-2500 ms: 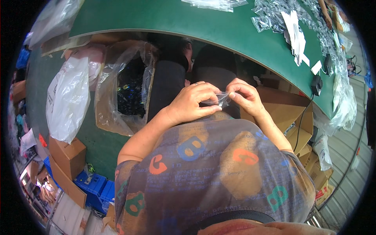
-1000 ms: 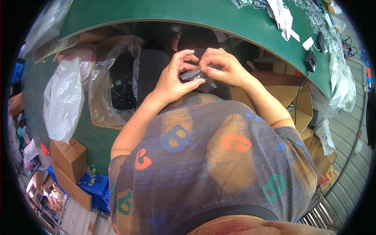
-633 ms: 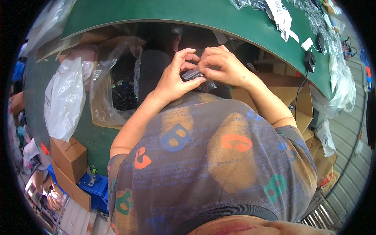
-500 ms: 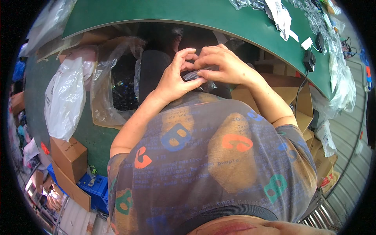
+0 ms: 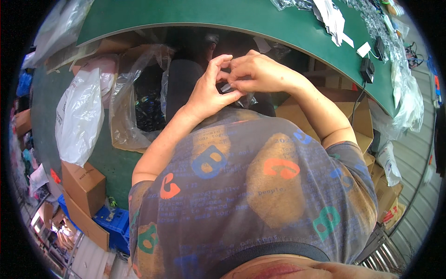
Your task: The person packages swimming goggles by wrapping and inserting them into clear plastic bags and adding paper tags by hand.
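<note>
Mostly hidden, clear plastic (image 5: 252, 99) between left hand (image 5: 207, 93) and right hand (image 5: 265, 74), each grip unclear.

Single head-worn fisheye view, steeply downward, shirt (image 5: 232, 195) close below, fingers (image 5: 242, 71) farther out.

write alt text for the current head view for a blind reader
A person holds the left grip and right grip close together at a mostly hidden piece of clear plastic, in front of a green table. At left are a white bag and an open, plastic-lined box.
</note>
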The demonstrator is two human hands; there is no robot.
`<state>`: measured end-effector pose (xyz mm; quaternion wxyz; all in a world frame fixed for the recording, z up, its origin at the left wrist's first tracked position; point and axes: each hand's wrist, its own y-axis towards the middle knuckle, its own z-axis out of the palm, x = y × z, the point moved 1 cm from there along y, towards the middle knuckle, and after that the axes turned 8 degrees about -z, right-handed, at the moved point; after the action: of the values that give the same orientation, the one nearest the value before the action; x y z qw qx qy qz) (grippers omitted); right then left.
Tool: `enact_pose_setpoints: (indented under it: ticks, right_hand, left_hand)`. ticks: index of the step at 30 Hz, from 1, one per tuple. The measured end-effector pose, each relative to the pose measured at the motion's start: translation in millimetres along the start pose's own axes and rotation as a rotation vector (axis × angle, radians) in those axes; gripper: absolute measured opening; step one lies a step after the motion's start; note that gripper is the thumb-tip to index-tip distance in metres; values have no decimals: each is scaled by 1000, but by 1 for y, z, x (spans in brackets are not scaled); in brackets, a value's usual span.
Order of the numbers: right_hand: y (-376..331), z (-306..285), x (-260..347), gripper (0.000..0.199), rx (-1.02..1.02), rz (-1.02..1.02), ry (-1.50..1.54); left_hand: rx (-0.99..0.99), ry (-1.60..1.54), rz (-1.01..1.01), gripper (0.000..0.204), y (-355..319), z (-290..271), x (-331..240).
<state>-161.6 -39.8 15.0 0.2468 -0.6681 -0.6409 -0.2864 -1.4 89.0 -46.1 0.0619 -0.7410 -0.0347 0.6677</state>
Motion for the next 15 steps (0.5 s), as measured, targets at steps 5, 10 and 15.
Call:
enact_pose_setpoints:
  ticks: [5,10,15]
  right_hand:
    - [-2,8,3,13,-151,-17,-18]
    - [-5,6,8,11,-155,71,56]
    - [-1,5,8,10,-183,7,-25]
  left_hand:
    - [-56,-52,68,89,-2,0,1]
    - [-112,-201,15,51,-11,-11,0]
    - [-133,66,91,11,-13,-21,-11]
